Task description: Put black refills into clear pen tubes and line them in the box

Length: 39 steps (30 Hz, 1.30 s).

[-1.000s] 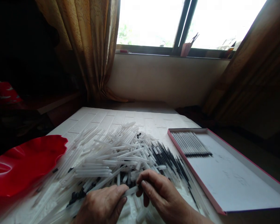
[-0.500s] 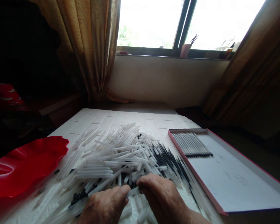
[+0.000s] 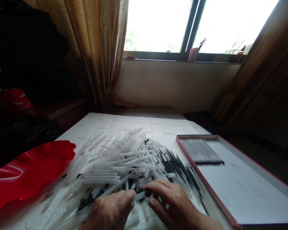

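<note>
"What's nearest you?"

"The left hand (image 3: 110, 209), thumb and fingers closed on a translucent white plastic tube (image 3: 139, 195). One end disappears inside that grip, so I can't judge its length."

"And the right hand (image 3: 172, 201)?"

"Half curled. I see its index fingertip at a small black cap-like piece (image 3: 147, 193) on the tube's other end. The thumb sits lower, apart from the finger; I can't tell whether the piece is gripped."

"Where's the tube, exactly?"

"Between the hands, at the near side of a loose heap of translucent white tubes (image 3: 127, 156). Black bits are half buried in it, and slim black rods (image 3: 176, 164) lie along its right."

"Either side?"

"Left, a glossy red wavy-rimmed dish (image 3: 31, 172), cut off by my view. Right, a shallow pink-rimmed box (image 3: 256, 201) holds a neat row of black-ended clear tubes (image 3: 201, 151); I can't read the faint marks on its white floor."

"Farthest?"

"Gold-brown patterned curtains (image 3: 98, 48), then a window (image 3: 158, 25) washed out by glare."
</note>
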Available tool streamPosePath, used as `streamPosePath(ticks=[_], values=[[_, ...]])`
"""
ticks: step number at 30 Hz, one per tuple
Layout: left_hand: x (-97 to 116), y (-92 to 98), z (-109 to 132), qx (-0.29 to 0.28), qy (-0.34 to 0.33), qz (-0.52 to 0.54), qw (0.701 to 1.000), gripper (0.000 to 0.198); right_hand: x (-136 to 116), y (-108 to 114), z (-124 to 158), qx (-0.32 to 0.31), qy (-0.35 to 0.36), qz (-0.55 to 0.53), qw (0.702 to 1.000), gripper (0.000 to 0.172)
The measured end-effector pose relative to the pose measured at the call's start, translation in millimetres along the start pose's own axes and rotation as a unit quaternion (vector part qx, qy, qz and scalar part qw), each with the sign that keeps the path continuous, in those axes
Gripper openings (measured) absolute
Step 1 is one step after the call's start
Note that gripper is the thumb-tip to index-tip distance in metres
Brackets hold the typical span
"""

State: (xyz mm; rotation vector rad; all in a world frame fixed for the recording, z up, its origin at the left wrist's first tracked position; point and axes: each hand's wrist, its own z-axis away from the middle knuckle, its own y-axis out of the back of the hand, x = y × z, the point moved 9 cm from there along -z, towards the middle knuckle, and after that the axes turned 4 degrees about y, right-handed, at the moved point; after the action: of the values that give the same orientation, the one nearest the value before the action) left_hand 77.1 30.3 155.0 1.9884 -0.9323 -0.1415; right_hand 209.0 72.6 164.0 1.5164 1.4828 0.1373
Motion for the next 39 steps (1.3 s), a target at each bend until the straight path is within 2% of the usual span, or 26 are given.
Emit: streamPosePath(ticks=[5,11,17,23,28,33,39], values=[[3.1,-6.2,4.2,-0.016,-0.02,-0.024,0.999,0.022,-7.7,0.8,-0.3,-0.022,0.043,0.085,0.995,0.016],[6.4,-13.5,10.4,-0.031,-0.042,-0.055,0.997,0.023,-6.8,-6.1,1.5,-0.052,0.04,0.173,0.983,0.025],[8.4,-12.6,8.7,-0.034,-0.047,-0.053,0.997,0.023,-2.3,-13.6,2.5,-0.074,0.01,0.144,0.987,0.038],[10.7,-9.3,8.8,-0.02,-0.06,-0.041,0.997,0.023,6.5,-19.2,4.5,-0.08,-0.039,0.06,0.994,0.044],[9.7,-7.7,7.3,-0.016,-0.04,-0.027,0.999,0.023,-4.3,-5.6,0.4,-0.044,-0.004,0.071,0.997,0.049],[9.6,-4.2,3.7,-0.018,-0.025,-0.009,0.999,0.024,-21.5,12.6,-1.9,-0.006,0.038,0.104,0.994,0.019],[7.1,-7.4,5.7,-0.035,-0.028,-0.006,0.999,0.022,-24.3,9.7,0.9,-0.006,0.091,0.165,0.982,0.027]])
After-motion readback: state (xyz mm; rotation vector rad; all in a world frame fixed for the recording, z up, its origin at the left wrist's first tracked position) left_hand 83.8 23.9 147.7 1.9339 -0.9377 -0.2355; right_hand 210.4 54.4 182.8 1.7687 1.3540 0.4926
